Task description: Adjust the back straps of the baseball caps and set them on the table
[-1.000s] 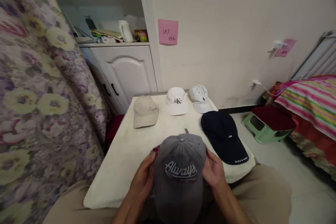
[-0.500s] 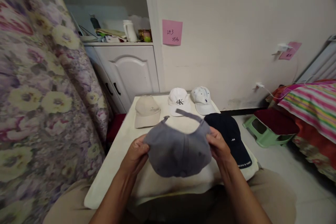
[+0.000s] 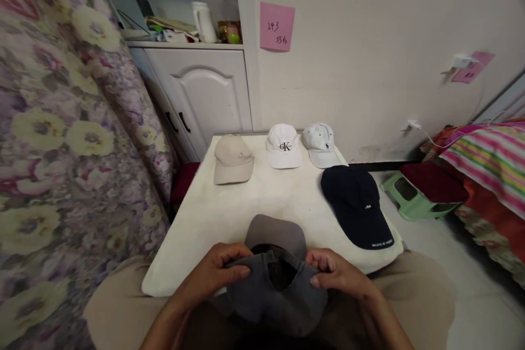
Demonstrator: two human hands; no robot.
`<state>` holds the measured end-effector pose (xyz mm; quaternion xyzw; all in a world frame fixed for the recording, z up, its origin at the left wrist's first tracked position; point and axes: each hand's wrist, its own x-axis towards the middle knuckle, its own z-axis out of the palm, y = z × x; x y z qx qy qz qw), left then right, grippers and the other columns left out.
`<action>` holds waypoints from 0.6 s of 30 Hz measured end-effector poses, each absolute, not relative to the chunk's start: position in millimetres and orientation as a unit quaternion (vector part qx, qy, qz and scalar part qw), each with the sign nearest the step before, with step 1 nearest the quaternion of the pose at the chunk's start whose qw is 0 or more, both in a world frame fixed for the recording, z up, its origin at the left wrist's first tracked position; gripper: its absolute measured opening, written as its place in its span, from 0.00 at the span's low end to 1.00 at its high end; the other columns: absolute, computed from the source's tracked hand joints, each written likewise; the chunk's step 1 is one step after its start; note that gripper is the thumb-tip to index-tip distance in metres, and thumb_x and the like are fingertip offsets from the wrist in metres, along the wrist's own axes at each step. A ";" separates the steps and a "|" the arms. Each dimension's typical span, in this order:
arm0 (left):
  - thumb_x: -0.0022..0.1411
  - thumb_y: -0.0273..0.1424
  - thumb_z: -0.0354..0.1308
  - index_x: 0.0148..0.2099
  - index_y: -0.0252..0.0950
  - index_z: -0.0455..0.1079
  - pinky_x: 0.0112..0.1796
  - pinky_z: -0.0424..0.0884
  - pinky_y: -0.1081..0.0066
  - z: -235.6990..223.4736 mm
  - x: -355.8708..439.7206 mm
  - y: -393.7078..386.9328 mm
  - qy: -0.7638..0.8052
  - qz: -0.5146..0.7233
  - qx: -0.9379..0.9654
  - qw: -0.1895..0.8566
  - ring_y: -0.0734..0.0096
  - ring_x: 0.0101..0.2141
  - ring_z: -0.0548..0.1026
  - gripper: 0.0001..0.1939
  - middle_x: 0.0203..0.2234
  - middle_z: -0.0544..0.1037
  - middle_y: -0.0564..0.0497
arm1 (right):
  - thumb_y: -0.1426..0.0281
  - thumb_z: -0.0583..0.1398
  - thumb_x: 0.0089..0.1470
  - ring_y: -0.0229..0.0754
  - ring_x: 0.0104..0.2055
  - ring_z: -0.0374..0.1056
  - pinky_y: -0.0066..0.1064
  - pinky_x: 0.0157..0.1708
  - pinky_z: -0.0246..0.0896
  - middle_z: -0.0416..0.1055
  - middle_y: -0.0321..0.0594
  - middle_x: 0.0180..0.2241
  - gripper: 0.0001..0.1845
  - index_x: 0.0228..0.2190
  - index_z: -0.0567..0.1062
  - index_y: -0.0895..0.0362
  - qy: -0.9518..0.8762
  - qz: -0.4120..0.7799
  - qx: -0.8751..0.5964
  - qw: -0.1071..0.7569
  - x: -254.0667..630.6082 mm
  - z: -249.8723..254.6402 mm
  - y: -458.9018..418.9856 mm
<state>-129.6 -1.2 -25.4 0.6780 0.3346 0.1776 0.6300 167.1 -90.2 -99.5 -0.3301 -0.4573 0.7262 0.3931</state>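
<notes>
Since 0.5 s ago you have drawn the grey fabric baseball cap (image 3: 279, 303) back toward your lap and tipped it, so its curved grey brim (image 3: 281, 229), hidden then, now points away from you. It is off the tabletop in your grip, with its brim over the near edge of the cream cloth-covered table (image 3: 262, 197) and its crown over your lap, back opening facing up. Your left hand (image 3: 219, 270) pinches the rim on the left, thumb outside and fingers behind; your right hand (image 3: 334, 273) grips the opposite side the same way, so both hold the cap between thumb and fingers. Beyond it, 4 more caps lie on the table: a navy fabric cap with small white lettering on its brim (image 3: 353, 202) near your right hand but apart from it, a beige fabric cap (image 3: 232, 158) at the far left, a white fabric cap with black letters (image 3: 283, 147) at the far middle, and just beside that a pale fabric cap with a small dark emblem (image 3: 320, 145). Farther out, you have a purple floral curtain (image 3: 74, 147) at left, a white panelled cabinet (image 3: 209, 93) behind, and a green stool with a dark red top (image 3: 432, 183) at right.
</notes>
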 end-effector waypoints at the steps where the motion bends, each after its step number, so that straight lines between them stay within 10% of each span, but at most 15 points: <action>1: 0.57 0.40 0.62 0.34 0.34 0.74 0.29 0.60 0.75 -25.9 -130.2 -3.0 0.337 0.186 0.680 0.624 0.72 0.28 0.67 0.13 0.25 0.71 0.54 | 0.62 0.71 0.45 0.30 0.26 0.59 0.22 0.27 0.51 0.67 0.32 0.26 0.18 0.34 0.74 0.59 -0.444 0.734 -0.326 0.396 165.0 -101.0 -92.3; 18: 0.55 0.38 0.64 0.35 0.34 0.74 0.29 0.62 0.74 -15.0 -113.6 -21.6 0.375 0.212 0.688 0.584 0.70 0.28 0.69 0.11 0.25 0.74 0.53 | 0.59 0.69 0.46 0.36 0.27 0.67 0.26 0.29 0.58 0.74 0.37 0.25 0.18 0.31 0.72 0.59 -0.467 0.671 -0.344 0.462 158.4 -78.0 -106.9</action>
